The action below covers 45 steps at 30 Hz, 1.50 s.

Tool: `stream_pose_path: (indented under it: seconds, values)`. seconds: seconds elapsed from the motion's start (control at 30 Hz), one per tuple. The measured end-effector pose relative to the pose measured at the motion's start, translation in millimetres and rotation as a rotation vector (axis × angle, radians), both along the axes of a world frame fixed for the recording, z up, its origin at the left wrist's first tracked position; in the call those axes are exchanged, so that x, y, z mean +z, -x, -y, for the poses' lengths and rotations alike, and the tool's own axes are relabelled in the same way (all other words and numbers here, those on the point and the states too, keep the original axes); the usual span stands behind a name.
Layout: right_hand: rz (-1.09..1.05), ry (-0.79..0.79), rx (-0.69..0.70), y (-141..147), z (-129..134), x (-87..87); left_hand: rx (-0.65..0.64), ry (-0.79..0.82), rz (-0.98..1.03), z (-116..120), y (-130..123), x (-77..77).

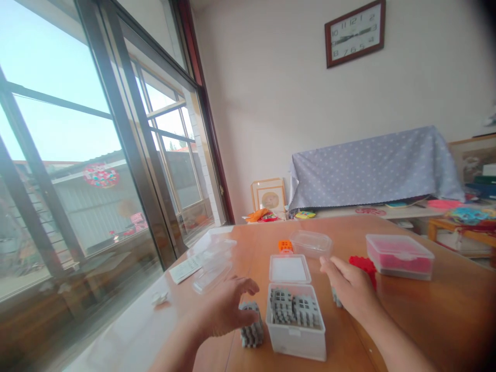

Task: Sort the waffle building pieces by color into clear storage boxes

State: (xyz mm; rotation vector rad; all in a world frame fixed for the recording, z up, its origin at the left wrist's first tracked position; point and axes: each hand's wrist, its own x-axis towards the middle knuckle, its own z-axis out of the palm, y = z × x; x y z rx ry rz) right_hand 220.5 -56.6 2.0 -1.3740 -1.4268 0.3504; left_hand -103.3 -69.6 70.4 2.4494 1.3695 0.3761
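Observation:
A white plastic box [296,338] with its lid [290,268] folded back stands on the table, filled with grey toothed pieces [294,307]. Left of it, a stack of grey pieces [251,328] sits beside my left hand [228,305], whose thumb and fingers are apart over the stack's top. My right hand [349,281] is to the right of the box, fingers curled down; a grey piece [337,297] shows beneath them, and whether it is gripped is hard to tell. Red pieces [363,267] lie just behind my right hand.
A lidded box with pink contents [401,257] stands at the right. Behind the white box are an orange block [285,246] and a clear container [311,243]. Clear lids [212,274] and a paper sheet [186,267] lie at the left, near a small white object [158,298].

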Motion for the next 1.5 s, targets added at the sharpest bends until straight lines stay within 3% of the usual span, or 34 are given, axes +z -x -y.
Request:
stream_pose_path:
  seconds: [0.3, 0.47, 0.57, 0.7, 0.87, 1.13, 1.3, 1.5]
  values:
    - [0.022, 0.045, 0.020, 0.0, 3.7, 0.2, 0.017, 0.019, -0.060, 7.9, -0.4, -6.8]
    - [0.029, 0.019, 0.002, 0.1, 2.6, 0.2, 0.048, 0.063, 0.043, 6.2, 1.3, -9.8]
    - [0.027, 0.004, 0.008, -0.1, 1.6, -0.3, 0.031, 0.004, 0.142, 4.3, -2.9, -8.9]
    - [0.017, -0.021, 0.017, -0.6, -1.3, -2.8, -0.040, -0.098, 0.270, 1.2, -24.7, -0.9]
    - [0.020, -0.040, 0.011, 0.2, 0.0, 0.3, -0.133, -0.112, 0.337, -3.1, -69.4, 7.4]
    - [-0.017, -0.054, 0.018, 1.9, 3.7, 5.5, -0.183, -0.022, 0.207, -13.2, -116.9, -10.5]
    - [-0.042, -0.074, 0.023, 0.3, -3.4, -0.1, -0.171, -0.002, 0.021, -17.4, -122.0, -13.1]
    - [-0.048, -0.048, 0.032, 0.5, 1.6, 5.3, -0.194, -0.033, -0.014, -13.8, -119.7, -9.8]
